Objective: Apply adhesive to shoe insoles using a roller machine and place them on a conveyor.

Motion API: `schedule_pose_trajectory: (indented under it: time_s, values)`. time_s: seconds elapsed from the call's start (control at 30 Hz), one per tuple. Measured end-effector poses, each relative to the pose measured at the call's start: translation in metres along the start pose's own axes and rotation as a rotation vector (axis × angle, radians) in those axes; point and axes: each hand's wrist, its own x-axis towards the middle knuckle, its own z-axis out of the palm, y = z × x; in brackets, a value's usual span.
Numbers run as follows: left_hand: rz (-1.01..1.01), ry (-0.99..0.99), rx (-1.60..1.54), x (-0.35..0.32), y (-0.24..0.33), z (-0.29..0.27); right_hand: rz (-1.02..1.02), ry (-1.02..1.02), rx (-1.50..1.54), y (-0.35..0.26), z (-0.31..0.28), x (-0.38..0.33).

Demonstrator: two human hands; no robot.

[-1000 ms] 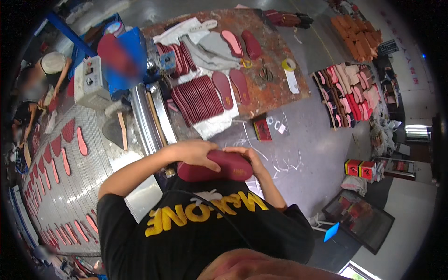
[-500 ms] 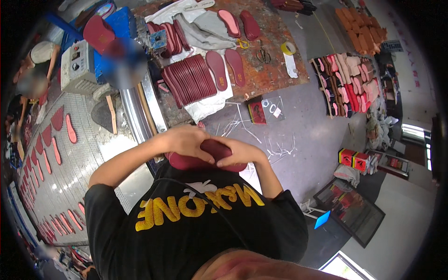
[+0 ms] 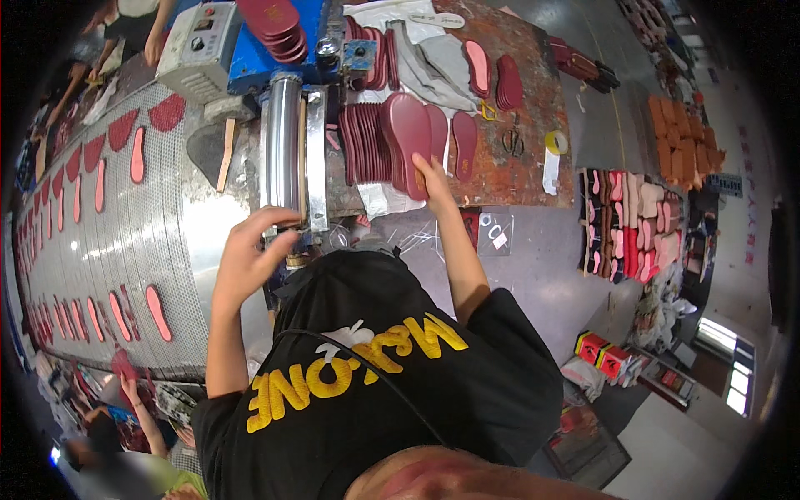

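Right hand [image 3: 433,177] reaches to 12 o'clock, fingers grasping the lower edge of a dark red shoe sole [image 3: 407,133]. The sole stands tilted at the right end of a row of like soles [image 3: 367,143] on the rust-brown counter [image 3: 525,125]. Left hand [image 3: 250,254], at 10 o'clock from the torso, hangs released with fingers loosely curled, just beside the steel roller [image 3: 281,142] of the blue machine [image 3: 250,58]. Mesh conveyor belt [image 3: 125,242] at 9 o'clock carries flat red insoles [image 3: 157,312]. Scissors [image 3: 512,142] and a yellow tape roll [image 3: 557,142] lie at 1 o'clock.
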Motion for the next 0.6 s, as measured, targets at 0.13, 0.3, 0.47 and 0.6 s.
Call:
schedule_pose_trajectory:
  time_s: [0.13, 0.3, 0.47, 0.6]
  values:
    - [-0.192, 0.229, 0.072, -0.042, -0.034, -0.001, -0.244, 0.226, -0.652, 0.012, 0.017, 0.046]
    - [-0.311, 0.438, -0.051, -0.072, -0.061, 0.001, -0.577, 0.448, -0.891, 0.007, 0.049, 0.029]
    - [-0.298, 0.456, -0.063, -0.066, -0.088, -0.004, -0.547, 0.521, -1.023, 0.000, 0.067, 0.019]
    - [-0.271, 0.385, -0.022, -0.052, -0.106, -0.012, -0.699, 0.531, -0.914, -0.018, 0.060, 0.009]
